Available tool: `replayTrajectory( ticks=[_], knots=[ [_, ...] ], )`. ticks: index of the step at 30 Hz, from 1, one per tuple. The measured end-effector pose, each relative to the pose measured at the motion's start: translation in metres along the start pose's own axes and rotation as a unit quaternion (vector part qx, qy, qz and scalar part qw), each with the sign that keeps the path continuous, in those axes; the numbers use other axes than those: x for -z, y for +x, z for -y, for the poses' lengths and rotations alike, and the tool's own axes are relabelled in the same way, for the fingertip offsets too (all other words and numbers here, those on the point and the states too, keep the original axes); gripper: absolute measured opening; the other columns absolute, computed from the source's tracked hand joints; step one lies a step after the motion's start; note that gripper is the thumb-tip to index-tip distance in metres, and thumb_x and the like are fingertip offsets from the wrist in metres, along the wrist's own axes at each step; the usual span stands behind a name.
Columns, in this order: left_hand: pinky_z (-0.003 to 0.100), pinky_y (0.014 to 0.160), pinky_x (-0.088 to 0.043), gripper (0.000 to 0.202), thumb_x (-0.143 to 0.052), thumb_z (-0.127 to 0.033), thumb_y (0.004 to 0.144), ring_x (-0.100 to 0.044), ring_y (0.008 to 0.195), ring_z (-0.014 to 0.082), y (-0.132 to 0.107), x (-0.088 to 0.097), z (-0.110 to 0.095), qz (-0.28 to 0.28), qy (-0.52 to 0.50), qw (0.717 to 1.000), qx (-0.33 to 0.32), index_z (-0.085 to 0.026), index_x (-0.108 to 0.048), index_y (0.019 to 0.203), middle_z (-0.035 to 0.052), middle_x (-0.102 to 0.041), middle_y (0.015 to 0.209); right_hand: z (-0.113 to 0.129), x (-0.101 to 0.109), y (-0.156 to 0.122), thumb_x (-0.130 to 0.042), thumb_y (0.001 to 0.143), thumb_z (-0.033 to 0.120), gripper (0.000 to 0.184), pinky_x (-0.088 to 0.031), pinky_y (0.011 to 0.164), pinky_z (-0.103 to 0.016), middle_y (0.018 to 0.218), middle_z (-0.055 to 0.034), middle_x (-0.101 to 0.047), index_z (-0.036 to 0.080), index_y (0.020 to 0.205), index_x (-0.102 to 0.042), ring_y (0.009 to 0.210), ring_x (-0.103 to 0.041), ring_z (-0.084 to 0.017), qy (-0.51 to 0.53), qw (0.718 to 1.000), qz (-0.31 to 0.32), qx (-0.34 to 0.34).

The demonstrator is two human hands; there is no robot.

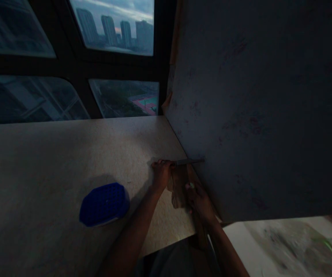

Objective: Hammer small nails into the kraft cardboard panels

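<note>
My left hand [161,173] is closed at the near end of a narrow grey blade-like tool [189,161], on the counter by the wall. The tool's far end reaches the wall; its exact kind is too dark to tell. Between my hands lies a brown strip of tape or paper [180,184] with a ragged left edge, partly on the counter. My right hand [197,198] is closed over the strip's right side, close to the wall. A small pale spot shows at its fingers. Part of the strip seems to hang below that hand.
A blue plastic basket-like box [105,204] sits on the beige counter [53,161] at left. The patterned wall [241,115] rises on the right, with brown edging [167,102] loose near the dark window frame [122,65]. A pale surface [269,246] lies at lower right.
</note>
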State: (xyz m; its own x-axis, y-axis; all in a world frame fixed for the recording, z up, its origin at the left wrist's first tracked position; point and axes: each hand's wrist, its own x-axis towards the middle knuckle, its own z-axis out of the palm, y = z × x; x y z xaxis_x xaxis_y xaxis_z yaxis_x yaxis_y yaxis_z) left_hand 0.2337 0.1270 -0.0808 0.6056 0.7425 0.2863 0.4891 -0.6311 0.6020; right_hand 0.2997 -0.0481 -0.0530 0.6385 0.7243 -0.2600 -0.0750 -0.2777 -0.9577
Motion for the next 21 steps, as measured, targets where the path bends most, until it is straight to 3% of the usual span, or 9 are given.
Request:
replayTrajectory(
  ticks=[9,12,16,21],
  knots=[
    [0.049,0.097,-0.036,0.015,-0.066,-0.024,0.087,-0.061,0.107,0.0294,-0.001,0.003,-0.001,-0.010,0.005,1.000,-0.019,-0.024,-0.073,0.100,0.0058,-0.075,0.101,-0.002,-0.001,0.001,-0.063,0.078,0.065,0.045,-0.035,0.032,-0.020,0.053,0.0098,-0.038,0.022,0.084,-0.051,0.040,-0.035,-0.008,0.011,1.000,0.005,-0.004],
    [0.050,0.099,-0.036,0.031,-0.070,-0.023,0.084,-0.059,0.113,0.0308,-0.001,0.002,0.002,-0.017,-0.003,0.999,-0.029,-0.021,-0.067,0.114,0.0092,-0.073,0.111,0.000,0.000,0.000,-0.065,0.077,0.065,0.046,-0.032,0.031,-0.018,0.053,0.0102,-0.037,0.022,0.082,-0.050,0.039,-0.033,-0.007,0.022,1.000,0.008,-0.002],
    [0.047,0.103,-0.037,0.056,-0.073,-0.024,0.080,-0.055,0.119,0.0291,-0.001,0.001,0.004,-0.071,-0.054,0.993,-0.077,-0.017,-0.053,0.131,0.0133,-0.066,0.125,0.009,0.005,-0.008,-0.066,0.076,0.066,0.047,-0.030,0.029,-0.018,0.053,0.0116,-0.035,0.023,0.083,-0.049,0.037,-0.030,-0.006,0.038,0.999,0.012,-0.002],
    [0.044,0.102,-0.041,0.053,-0.065,-0.017,0.079,-0.054,0.117,0.0266,-0.005,0.007,0.003,-0.149,-0.102,0.977,-0.111,-0.017,-0.052,0.130,0.0127,-0.063,0.123,0.021,0.011,-0.019,-0.068,0.077,0.062,0.044,-0.029,0.029,-0.017,0.053,0.0119,-0.036,0.023,0.083,-0.048,0.035,-0.029,-0.005,0.048,0.999,0.024,0.005]
  ],
)
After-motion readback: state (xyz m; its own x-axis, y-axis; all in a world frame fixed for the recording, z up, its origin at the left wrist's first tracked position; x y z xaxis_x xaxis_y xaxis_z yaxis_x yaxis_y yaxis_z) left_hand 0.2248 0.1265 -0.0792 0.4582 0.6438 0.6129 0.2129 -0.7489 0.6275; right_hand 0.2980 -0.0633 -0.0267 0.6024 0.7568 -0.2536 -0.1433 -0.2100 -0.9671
